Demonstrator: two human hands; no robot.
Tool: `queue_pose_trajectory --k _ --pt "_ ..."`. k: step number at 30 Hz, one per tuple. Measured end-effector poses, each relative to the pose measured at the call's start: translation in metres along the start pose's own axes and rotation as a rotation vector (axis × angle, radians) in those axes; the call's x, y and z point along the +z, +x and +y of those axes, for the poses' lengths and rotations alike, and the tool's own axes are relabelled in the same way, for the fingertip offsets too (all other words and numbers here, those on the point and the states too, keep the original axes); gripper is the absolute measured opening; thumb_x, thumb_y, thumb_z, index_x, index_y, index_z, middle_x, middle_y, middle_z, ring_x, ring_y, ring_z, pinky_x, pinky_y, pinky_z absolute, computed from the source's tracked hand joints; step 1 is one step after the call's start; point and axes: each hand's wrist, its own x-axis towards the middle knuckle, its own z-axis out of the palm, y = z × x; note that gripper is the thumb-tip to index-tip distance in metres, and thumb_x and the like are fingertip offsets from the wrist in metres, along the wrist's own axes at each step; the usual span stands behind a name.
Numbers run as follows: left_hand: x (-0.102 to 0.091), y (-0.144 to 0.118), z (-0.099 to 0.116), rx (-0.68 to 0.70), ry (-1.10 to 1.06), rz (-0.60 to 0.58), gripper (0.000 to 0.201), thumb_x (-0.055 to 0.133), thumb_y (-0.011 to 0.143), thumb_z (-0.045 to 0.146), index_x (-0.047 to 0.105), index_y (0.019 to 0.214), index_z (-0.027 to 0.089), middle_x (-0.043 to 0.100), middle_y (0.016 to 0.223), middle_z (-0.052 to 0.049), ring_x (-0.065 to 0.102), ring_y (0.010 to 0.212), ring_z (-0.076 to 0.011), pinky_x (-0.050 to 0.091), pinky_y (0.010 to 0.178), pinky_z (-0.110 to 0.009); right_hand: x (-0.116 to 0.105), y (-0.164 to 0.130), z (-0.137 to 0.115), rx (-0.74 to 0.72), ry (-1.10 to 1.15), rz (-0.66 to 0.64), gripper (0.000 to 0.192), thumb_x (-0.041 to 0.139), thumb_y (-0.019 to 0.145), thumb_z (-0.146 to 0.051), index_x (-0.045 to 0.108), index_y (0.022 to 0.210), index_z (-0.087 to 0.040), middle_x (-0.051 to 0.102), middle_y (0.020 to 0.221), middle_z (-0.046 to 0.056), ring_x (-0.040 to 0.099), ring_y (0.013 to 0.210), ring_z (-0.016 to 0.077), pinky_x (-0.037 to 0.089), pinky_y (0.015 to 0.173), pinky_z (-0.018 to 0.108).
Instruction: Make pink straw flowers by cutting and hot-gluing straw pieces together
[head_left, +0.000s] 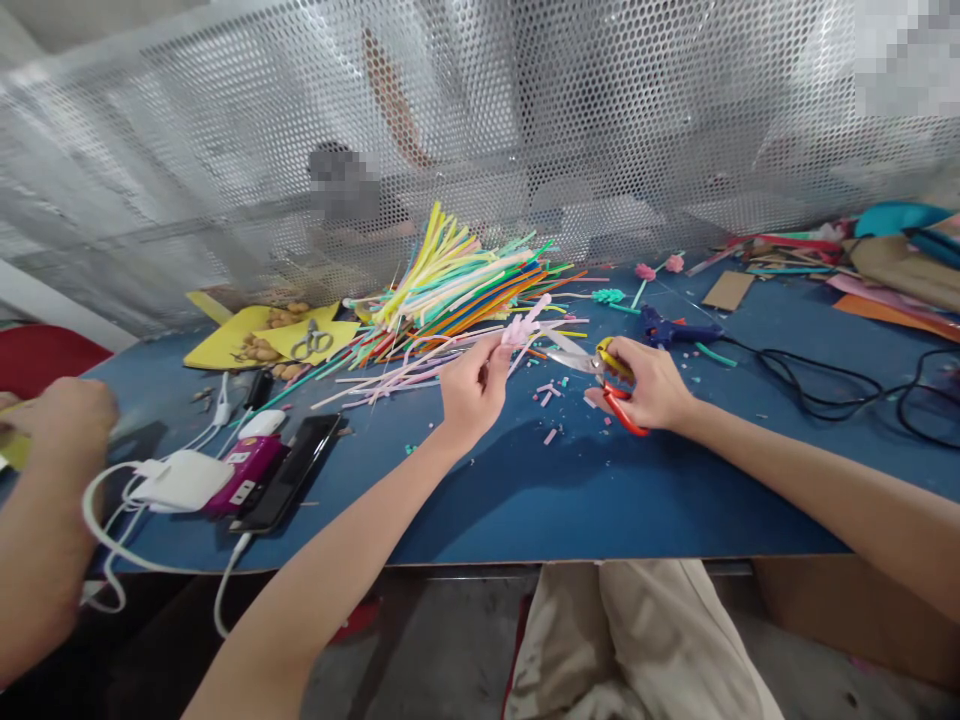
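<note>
My left hand pinches a pale pink bundle of pipe cleaners, held up above the blue table. In my right hand are scissors with one yellow and one red-orange handle. Their blades are spread and point left, close beside the pink piece; I cannot tell whether they touch it. Small pink and teal clippings lie on the table below the blades. Loose pale pink pipe cleaners lie behind my left hand.
A colourful pipe-cleaner pile lies at the back. At right is a blue glue gun with a black cord. A phone and purple power strip lie left, near another person's hand. Perforated metal screen stands behind.
</note>
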Motion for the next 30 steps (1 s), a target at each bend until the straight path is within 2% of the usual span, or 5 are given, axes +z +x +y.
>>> queue_pose_trajectory --k 6,16,30 --pt "0.0 -0.0027 0.0029 0.012 -0.014 -0.018 0.047 0.039 0.106 0.05 0.072 0.104 0.017 0.054 0.057 0.001 0.049 0.051 -0.0111 0.038 0.058 -0.025 0.0076 -0.0054 -0.0024 -0.023 0.01 0.006 0.038 0.074 0.073 -0.039 0.04 0.085 -0.024 0.059 0.08 0.001 0.054 0.066 0.0164 0.037 0.058 0.03" --pt "0.0031 -0.0062 0.0064 0.015 0.019 -0.048 0.046 0.041 0.106 0.049 0.074 0.104 0.016 0.063 0.059 -0.001 0.051 0.052 -0.0097 0.04 0.058 -0.025 0.0061 -0.0049 -0.0095 0.014 -0.07 0.129 0.037 0.072 0.074 -0.04 0.04 0.085 -0.024 0.059 0.078 0.001 0.057 0.067 0.0169 0.035 0.056 0.03" --pt "0.0043 -0.0066 0.0081 0.023 0.044 -0.102 0.041 0.046 0.104 0.045 0.075 0.102 0.016 0.074 0.073 -0.005 0.053 0.053 -0.0094 0.043 0.06 -0.026 0.0073 -0.0054 -0.0084 0.036 -0.01 0.11 0.041 0.076 0.074 -0.041 0.039 0.082 -0.024 0.058 0.074 0.0 0.054 0.062 0.0154 0.035 0.055 0.03"
